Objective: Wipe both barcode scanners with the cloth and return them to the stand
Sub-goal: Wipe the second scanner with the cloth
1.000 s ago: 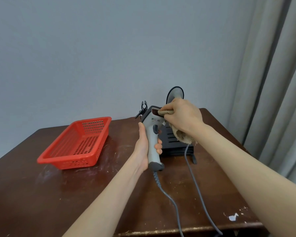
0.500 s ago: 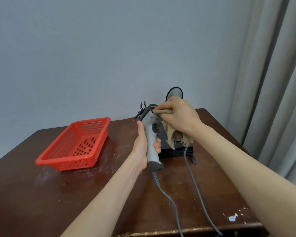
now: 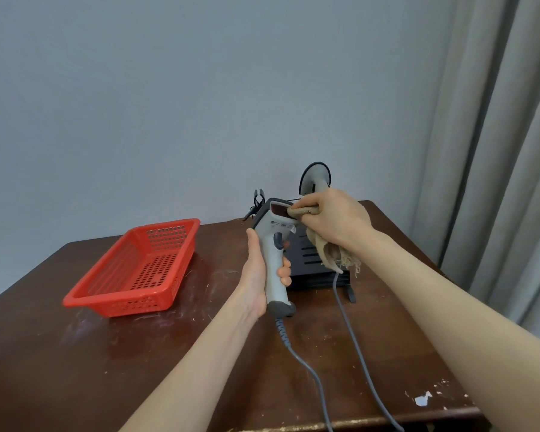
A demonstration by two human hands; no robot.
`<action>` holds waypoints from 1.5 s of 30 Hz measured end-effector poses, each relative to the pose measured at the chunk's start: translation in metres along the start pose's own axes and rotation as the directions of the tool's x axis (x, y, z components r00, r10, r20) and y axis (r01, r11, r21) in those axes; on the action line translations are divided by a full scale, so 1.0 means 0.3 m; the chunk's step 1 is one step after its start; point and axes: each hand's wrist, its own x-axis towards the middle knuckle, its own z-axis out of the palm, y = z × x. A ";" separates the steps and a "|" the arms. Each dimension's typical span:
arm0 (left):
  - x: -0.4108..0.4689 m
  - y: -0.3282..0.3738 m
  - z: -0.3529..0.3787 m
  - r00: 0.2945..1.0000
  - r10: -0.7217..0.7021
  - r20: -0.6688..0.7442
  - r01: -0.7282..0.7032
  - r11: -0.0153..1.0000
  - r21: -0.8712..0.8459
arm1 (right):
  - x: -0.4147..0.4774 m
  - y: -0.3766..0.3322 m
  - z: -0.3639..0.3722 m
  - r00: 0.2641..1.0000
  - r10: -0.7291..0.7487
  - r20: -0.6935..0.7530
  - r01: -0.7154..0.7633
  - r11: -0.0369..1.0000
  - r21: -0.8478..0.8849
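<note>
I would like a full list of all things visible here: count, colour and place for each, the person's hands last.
barcode scanner: one, light grey, held upright above the table
cloth: one, beige, pressed on the scanner's head
stand: one, black, on the table behind the scanner
cables: two, grey, running to the table's front edge
round object: one, grey, black rim, behind the right hand
small black object: one, black, behind the scanner
basket: one, red, on the table, left
table: one, dark brown
curtain: one, grey, right
left hand: one, grips the scanner's handle
right hand: one, holds the cloth
</note>
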 end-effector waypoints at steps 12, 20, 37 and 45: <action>-0.010 -0.006 0.016 1.000 0.009 0.012 -0.010 0.999 0.038 | 0.007 -0.015 0.015 0.994 0.079 -0.078 -0.071 0.993 0.099; -0.015 -0.001 0.012 1.000 0.001 0.000 -0.001 0.997 0.072 | -0.008 -0.056 -0.007 0.999 -0.032 0.008 0.025 0.901 0.433; -0.003 0.009 -0.001 0.999 0.028 -0.025 -0.025 0.994 0.106 | 0.007 -0.006 -0.019 0.997 -0.035 0.069 0.049 0.976 -0.211; 0.002 0.026 -0.021 0.997 0.076 -0.033 -0.074 0.995 0.073 | 0.005 0.061 -0.001 0.995 0.094 -0.013 -0.094 0.946 -0.311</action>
